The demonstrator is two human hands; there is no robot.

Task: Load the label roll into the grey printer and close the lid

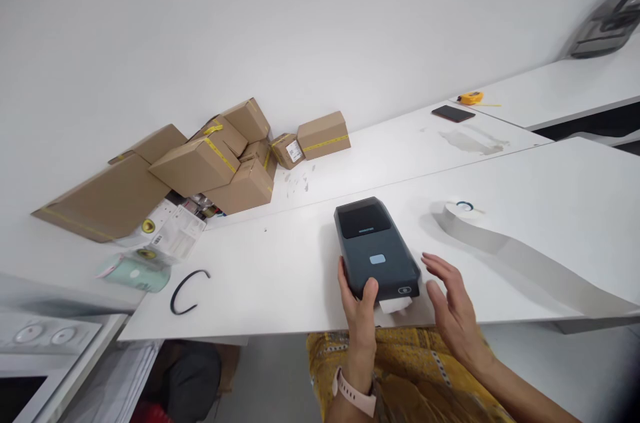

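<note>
A dark grey label printer (383, 250) lies on the white table near its front edge, with a dark window at its far end and a light blue button. A white paper strip (396, 305) sticks out of its near end. My left hand (361, 306) grips the printer's near left corner, thumb on top and fingers along the side. To the right of the printer, my right hand (454, 308) is open and apart from it, fingers spread. Beyond that hand stands a white label roll (463, 211), its long loose strip (530, 270) trailing to the table's right front edge.
Several cardboard boxes (200, 166) are piled at the back left. A black curved band (175, 293) and a mint green package (135, 273) lie at the left. Toward the back right are a phone (453, 114) and a yellow tape measure (471, 98).
</note>
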